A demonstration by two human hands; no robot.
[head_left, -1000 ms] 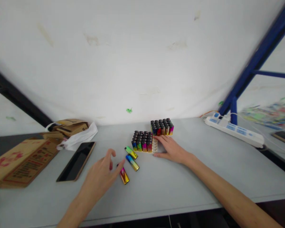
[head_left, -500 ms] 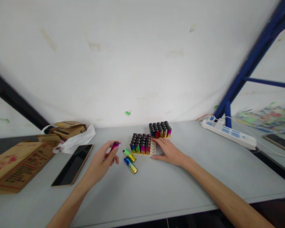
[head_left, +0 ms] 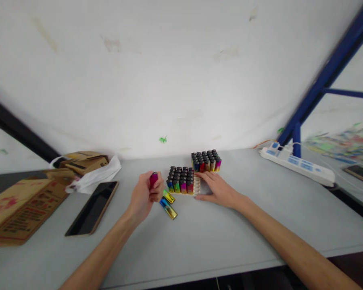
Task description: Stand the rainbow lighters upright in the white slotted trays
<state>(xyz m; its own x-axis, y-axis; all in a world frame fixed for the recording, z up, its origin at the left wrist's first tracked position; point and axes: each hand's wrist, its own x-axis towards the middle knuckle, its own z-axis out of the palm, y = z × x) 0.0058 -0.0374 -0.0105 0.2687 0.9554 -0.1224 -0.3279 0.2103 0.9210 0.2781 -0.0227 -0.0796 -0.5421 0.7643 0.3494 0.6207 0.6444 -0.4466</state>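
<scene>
My left hand is closed around a magenta lighter, held upright above the table. My right hand rests at the right end of a pale holder, thumb and fingers spread against its edge. Upright black-topped lighters fill most of that holder; its right-hand slots are bare. Behind it stands a second block of lighters. A yellow-green lighter, partly hidden by my left hand, and a blue-and-gold lighter lie on the table.
At the left are a dark phone, a cardboard box, a smaller carton and a white plastic bag. A white power strip lies at the right by a blue metal frame. The wall is behind.
My left hand has moved right, nearer the holder, and its lighter has turned more upright; its fingers are now curled in. My right hand stays at the holder. The view has shifted slightly.
</scene>
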